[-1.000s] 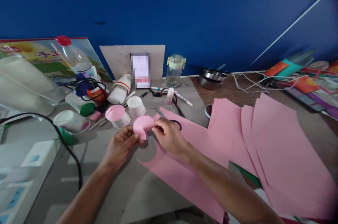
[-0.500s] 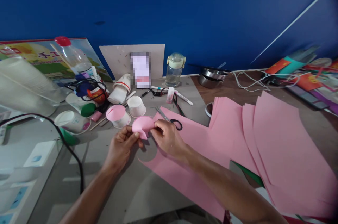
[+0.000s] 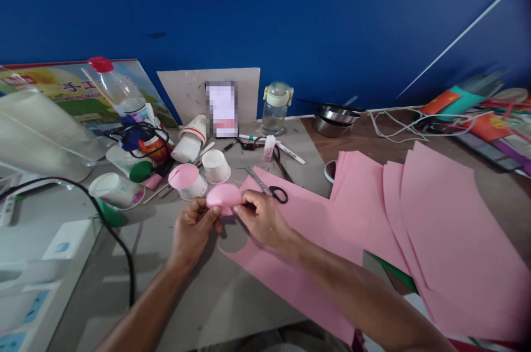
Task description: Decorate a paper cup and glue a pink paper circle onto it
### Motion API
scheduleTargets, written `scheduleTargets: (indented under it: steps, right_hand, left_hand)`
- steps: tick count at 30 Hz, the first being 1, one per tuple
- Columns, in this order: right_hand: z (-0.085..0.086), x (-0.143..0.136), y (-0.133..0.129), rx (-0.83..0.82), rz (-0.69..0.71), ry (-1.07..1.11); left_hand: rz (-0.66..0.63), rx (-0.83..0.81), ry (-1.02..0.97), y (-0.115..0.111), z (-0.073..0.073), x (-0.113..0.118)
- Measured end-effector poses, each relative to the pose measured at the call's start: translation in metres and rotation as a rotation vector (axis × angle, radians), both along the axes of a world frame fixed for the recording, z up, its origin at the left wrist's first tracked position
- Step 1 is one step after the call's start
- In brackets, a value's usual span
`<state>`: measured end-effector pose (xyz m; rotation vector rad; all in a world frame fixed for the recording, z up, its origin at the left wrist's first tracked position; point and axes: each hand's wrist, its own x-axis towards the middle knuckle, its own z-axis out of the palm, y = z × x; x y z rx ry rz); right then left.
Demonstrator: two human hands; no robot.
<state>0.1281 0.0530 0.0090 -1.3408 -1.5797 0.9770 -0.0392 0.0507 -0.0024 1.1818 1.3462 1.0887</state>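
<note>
A small curved piece of pink paper (image 3: 224,196) is held up between both hands. My left hand (image 3: 196,226) pinches its left and lower edge, and my right hand (image 3: 260,216) grips its right edge. Just behind stand a white paper cup (image 3: 215,167) and another cup with a pink cone-like top (image 3: 185,176). Scissors (image 3: 265,183) with black handles lie beyond my right hand, on a large pink sheet (image 3: 298,230) with a rounded cut-out at its left edge.
Stacked pink sheets (image 3: 448,230) cover the right side. At the back are a phone (image 3: 223,108), a lidded jar (image 3: 275,108), a glue bottle (image 3: 269,148) and metal bowls (image 3: 334,119). Cups, a red-capped bottle (image 3: 120,89) and a black cable (image 3: 124,255) occupy the left.
The pink piece has curled further, its lower flap now mostly tucked under. My right fingers have shifted slightly left and down along its edge, closer to my left hand.
</note>
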Motion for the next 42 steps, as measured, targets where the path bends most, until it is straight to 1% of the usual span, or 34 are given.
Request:
scheduleTargets:
  steps: [5, 11, 14, 17, 19, 22, 25, 29, 33, 35, 37, 40, 42]
  right_hand:
    - [0.002, 0.0, -0.001, -0.053, 0.004, 0.051]
    - [0.001, 0.0, -0.001, -0.127, 0.058, 0.129]
    - [0.001, 0.0, 0.0, -0.163, 0.077, 0.166]
    - [0.001, 0.001, 0.001, -0.204, 0.086, 0.212]
    - [0.0, 0.001, 0.003, -0.256, 0.12, 0.284]
    - [0.0, 0.0, 0.004, -0.39, 0.177, 0.447]
    - [-0.001, -0.004, 0.004, -0.47, 0.17, 0.576]
    - [-0.005, -0.01, 0.001, -0.45, 0.085, 0.588]
    - [-0.011, -0.011, 0.002, -0.422, 0.011, 0.567]
    - [-0.012, -0.01, 0.003, -0.382, 0.017, 0.544]
    - [-0.011, -0.009, 0.004, -0.354, 0.039, 0.509]
    - [-0.009, -0.008, 0.003, -0.344, 0.067, 0.473]
    - [-0.007, -0.009, 0.003, -0.344, 0.071, 0.473]
  left_hand:
    - [0.019, 0.019, 0.001, -0.001, -0.002, 0.001]
    - [0.071, 0.031, 0.029, -0.001, 0.0, 0.003]
    - [0.075, 0.025, -0.004, 0.0, 0.001, 0.004]
    - [0.053, 0.001, -0.055, 0.0, 0.001, 0.004]
    - [0.05, -0.002, -0.076, 0.0, 0.0, 0.004]
    - [0.066, 0.011, -0.126, 0.0, -0.004, 0.003]
    - [0.086, 0.017, -0.197, 0.0, -0.008, 0.002]
    - [0.068, -0.027, -0.301, -0.002, -0.006, 0.006]
    - [-0.029, -0.14, -0.457, -0.004, 0.002, 0.01]
    - [-0.063, -0.203, -0.498, -0.004, 0.004, 0.011]
    - [-0.054, -0.248, -0.506, -0.004, 0.005, 0.011]
    - [-0.021, -0.265, -0.502, -0.003, 0.002, 0.012]
    - [-0.021, -0.269, -0.506, -0.003, 0.001, 0.011]
